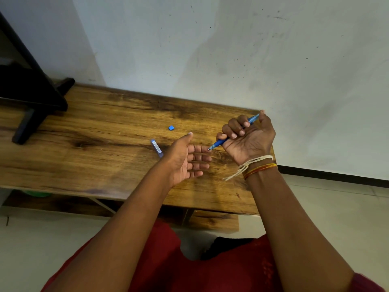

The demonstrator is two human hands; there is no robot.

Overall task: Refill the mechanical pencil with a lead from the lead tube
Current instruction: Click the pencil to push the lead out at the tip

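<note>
My right hand (pixel 247 137) is closed in a fist around the blue mechanical pencil (pixel 221 141), thumb on its rear end, tip pointing down-left. The tip touches the index finger of my left hand (pixel 187 158), which is held open, palm up and to the right, with nothing in it. The clear lead tube (pixel 156 146) with a blue end lies flat on the wooden table (pixel 94 144), just left of my left hand and partly hidden behind it. A small blue cap (pixel 171 128) rests on the table farther back.
A black stand (pixel 31 106) occupies the table's far left corner. A white wall runs right behind the table. The table's right edge is just beyond my right wrist. A lower shelf (pixel 210 220) shows under the tabletop; my red-clothed lap is below.
</note>
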